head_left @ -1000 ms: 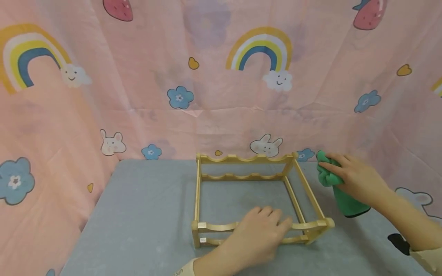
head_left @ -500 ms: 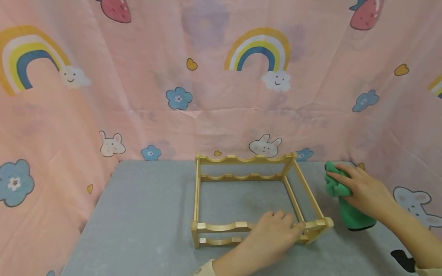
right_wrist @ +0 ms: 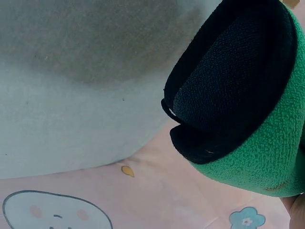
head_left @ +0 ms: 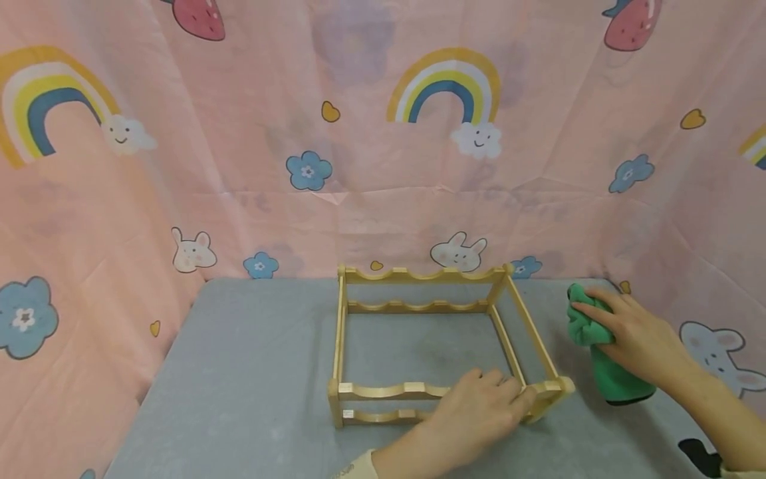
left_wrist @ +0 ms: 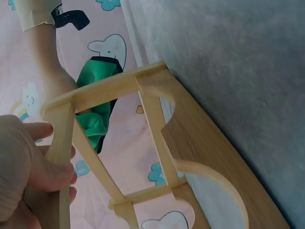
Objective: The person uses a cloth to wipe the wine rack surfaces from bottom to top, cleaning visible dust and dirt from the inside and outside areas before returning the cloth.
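A pale wooden rack with scalloped rails stands on the grey table. My left hand grips the upper front rail near its right corner. In the left wrist view, the left thumb and fingers wrap around the wooden bar. To the right of the rack, my right hand holds a bunched green cloth with dark edging, apart from the wood. The right wrist view shows the hanging end of the cloth, rolled with its dark side inward; most of that hand is outside the picture there.
The grey tabletop extends to the left of the rack. A pink curtain printed with rainbows, flowers and rabbits hangs behind the table and along both sides. The rack's back rail stands close to the rear curtain.
My left hand has slid right along the front rail toward the corner. The right hand has carried the green cloth a little right and nearer to me. The rack stays in place.
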`<state>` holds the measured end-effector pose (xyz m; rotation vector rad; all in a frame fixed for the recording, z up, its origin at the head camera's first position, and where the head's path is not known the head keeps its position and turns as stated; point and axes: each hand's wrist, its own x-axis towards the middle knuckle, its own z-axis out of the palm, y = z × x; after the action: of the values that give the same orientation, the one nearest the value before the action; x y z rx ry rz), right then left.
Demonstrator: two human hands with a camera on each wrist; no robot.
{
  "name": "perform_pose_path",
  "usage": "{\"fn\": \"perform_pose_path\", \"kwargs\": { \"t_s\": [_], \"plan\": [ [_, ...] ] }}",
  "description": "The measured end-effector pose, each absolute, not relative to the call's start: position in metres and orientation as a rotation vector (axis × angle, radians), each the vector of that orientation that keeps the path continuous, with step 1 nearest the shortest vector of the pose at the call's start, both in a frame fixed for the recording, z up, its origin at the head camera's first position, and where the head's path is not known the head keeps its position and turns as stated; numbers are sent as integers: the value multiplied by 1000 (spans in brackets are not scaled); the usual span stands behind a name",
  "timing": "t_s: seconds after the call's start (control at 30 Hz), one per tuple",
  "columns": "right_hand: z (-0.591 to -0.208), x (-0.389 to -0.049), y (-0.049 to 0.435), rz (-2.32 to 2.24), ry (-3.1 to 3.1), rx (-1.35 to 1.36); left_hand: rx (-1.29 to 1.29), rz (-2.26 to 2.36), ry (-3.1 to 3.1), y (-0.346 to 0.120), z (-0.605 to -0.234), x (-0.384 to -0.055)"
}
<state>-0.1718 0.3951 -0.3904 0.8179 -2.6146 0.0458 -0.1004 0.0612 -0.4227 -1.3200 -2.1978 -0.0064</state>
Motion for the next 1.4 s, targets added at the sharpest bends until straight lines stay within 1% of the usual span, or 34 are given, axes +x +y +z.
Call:
{"fn": "perform_pose_path", "kwargs": {
  "t_s": [0.37,0.5,0.7,0.9,1.17,1.4],
  "plan": [
    [-387,-169,409,68,-2647,711,-1405,15,-2170,33,-419,-103],
    [-387,-167,413,37,-2674,657,-1469,34,-2149,19,-418,-99],
    [-388,-165,421,70,-2656,657,-1528,70,-2121,0,-416,-94],
    [-390,-164,425,45,-2692,601,-1534,-18,-2059,-19,-417,-93],
    [-393,-160,423,32,-2713,589,-1553,-230,-2037,-54,-421,-100],
    [-390,-159,424,9,-2725,546,-1557,-275,-1952,-84,-423,-121]
  ]
}}
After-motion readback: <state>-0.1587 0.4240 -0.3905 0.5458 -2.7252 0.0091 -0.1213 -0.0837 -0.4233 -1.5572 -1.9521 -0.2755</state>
